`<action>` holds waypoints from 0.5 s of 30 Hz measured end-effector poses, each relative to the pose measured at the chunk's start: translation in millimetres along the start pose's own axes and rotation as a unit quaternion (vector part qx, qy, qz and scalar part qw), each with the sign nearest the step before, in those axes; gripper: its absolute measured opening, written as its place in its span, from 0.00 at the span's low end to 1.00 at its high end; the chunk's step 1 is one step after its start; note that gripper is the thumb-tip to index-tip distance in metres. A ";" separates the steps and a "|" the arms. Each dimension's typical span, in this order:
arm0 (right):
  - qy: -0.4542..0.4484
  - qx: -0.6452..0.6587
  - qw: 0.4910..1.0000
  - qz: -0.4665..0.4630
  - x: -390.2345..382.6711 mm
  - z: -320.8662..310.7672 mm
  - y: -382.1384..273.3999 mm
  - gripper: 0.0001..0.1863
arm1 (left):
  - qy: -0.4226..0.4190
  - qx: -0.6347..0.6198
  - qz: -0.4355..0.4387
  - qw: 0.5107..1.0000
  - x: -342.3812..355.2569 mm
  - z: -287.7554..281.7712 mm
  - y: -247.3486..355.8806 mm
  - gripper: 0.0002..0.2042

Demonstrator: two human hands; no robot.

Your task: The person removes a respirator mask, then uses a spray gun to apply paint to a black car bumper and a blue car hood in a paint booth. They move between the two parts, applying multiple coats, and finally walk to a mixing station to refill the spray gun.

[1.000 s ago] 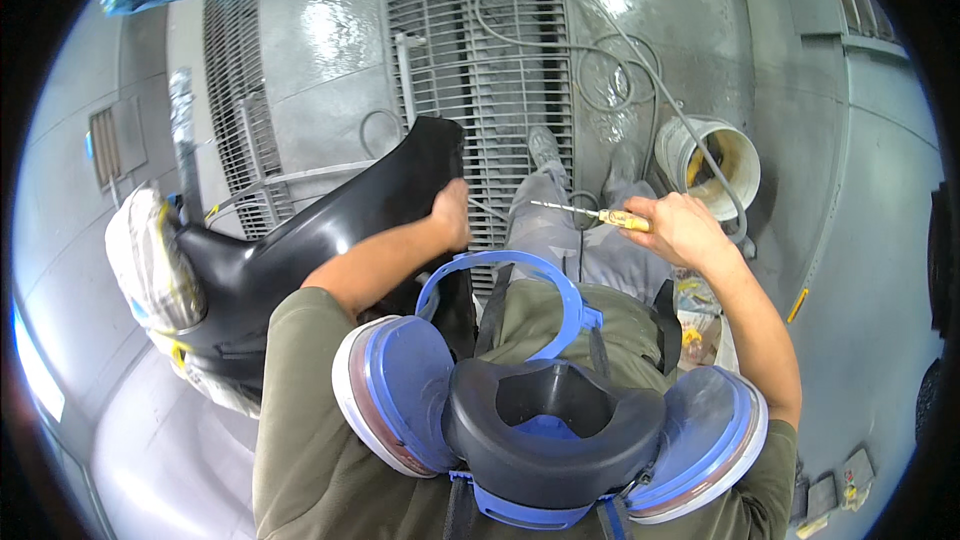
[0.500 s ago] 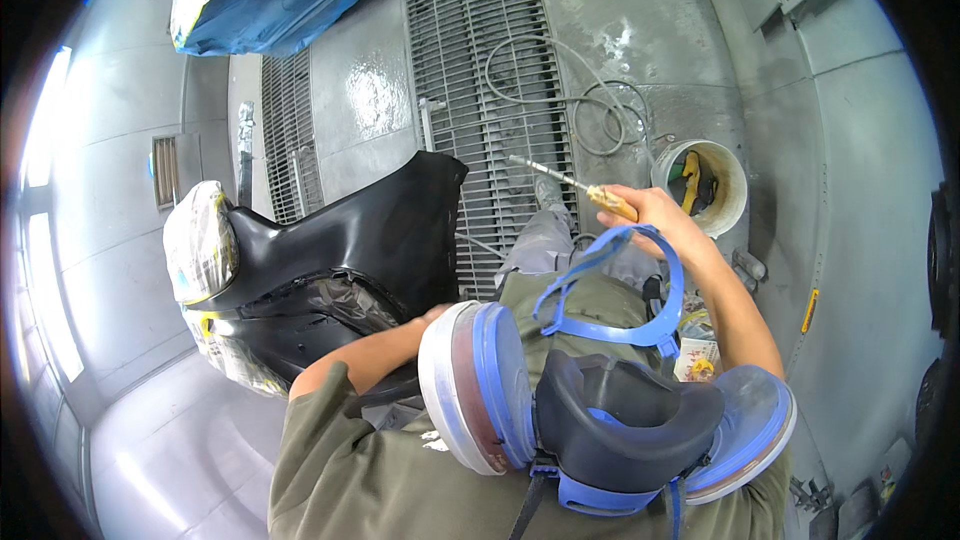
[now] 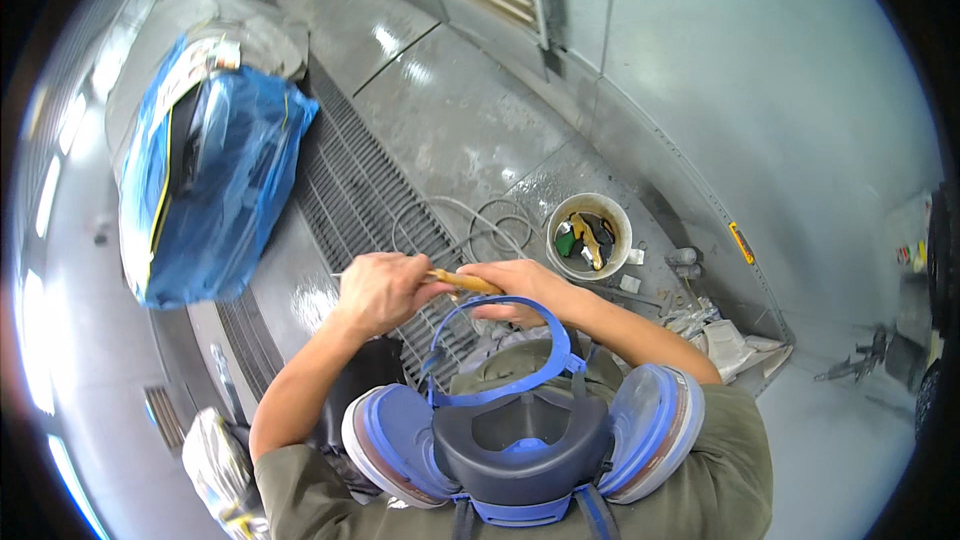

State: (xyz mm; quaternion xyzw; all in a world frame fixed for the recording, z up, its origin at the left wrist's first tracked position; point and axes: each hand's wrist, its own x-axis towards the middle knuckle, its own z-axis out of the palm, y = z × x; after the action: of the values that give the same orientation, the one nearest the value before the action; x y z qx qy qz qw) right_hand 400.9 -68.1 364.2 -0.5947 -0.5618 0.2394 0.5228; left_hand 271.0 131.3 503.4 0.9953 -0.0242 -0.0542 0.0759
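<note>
Blue-wrapped bundle (image 3: 205, 180) lies on the floor grating (image 3: 350, 190). White bucket (image 3: 590, 235) stands right. Left hand (image 3: 380, 290) and right hand (image 3: 520, 288), grips pressed around yellow-handled screwdriver (image 3: 455, 281), hold it above the grating.

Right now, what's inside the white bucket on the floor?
The white bucket holds a green item, a yellowish tool and dark bits. Whatever lies beneath them, and the bucket's bottom, is covered.
</note>
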 end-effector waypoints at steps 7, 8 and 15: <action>0.191 -0.053 0.978 0.062 -39.9 -38.2 27.7 0.23 | 0.023 0.035 0.064 0.997 84.4 -33.7 -5.4 0.19; 0.210 -0.075 0.973 0.063 -42.3 -38.0 31.6 0.23 | 0.016 0.045 0.071 0.996 96.0 -34.3 -3.5 0.20; 0.278 -0.050 0.936 0.211 -54.1 -44.1 71.5 0.20 | 0.017 0.074 0.109 0.991 194.6 -52.0 -47.7 0.24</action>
State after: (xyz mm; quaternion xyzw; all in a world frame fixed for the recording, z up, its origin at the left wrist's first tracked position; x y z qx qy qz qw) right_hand 455.5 -120.6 299.1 -0.7677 -0.2675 0.1408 0.5650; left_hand 472.0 175.2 526.9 0.9904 -0.1356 -0.0269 0.0075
